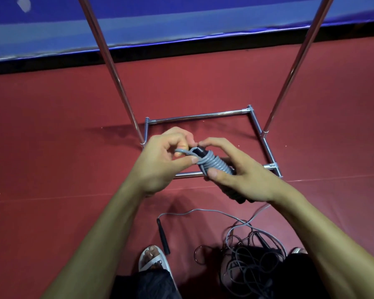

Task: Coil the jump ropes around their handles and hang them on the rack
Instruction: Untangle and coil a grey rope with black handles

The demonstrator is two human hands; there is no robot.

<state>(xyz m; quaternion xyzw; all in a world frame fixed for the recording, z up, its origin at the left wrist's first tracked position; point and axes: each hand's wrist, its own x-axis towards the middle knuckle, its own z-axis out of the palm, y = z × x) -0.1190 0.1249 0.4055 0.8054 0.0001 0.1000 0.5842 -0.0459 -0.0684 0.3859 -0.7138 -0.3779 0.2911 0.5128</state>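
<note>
- Above a red gym floor [73, 126], at the foot of a metal rack [199, 115], a person winds a grey rope [216, 164] around a pair of black handles [201, 151]; the bundle is held in mid-air between both hands, over the rack's base frame.
- Left hand [160, 160]: thumb and forefinger pinch the free end of the rope where it loops off the top of the handles; the other fingers are curled behind it.
- Right hand [240, 175]: fingers wrapped around the handles from behind, thumb pressed flat on the lower turns of the coil, pinning them in place.
- Progress, judged from the scene: close turns already cover much of the handles, and only a short tail shows; this rope looks nearly wound, with the end yet to be tucked or secured.
- Hanging is not yet done for this bundle; the rack's top bar lies outside the view, so whether any rope hangs there cannot be told.
- Work remains on the floor near the person's sandal [153, 258]: a loose handle [163, 236] trails a thin cord into a tangled pile of ropes [253, 255], uncoiled; how many ropes lie in that heap cannot be made out.
</note>
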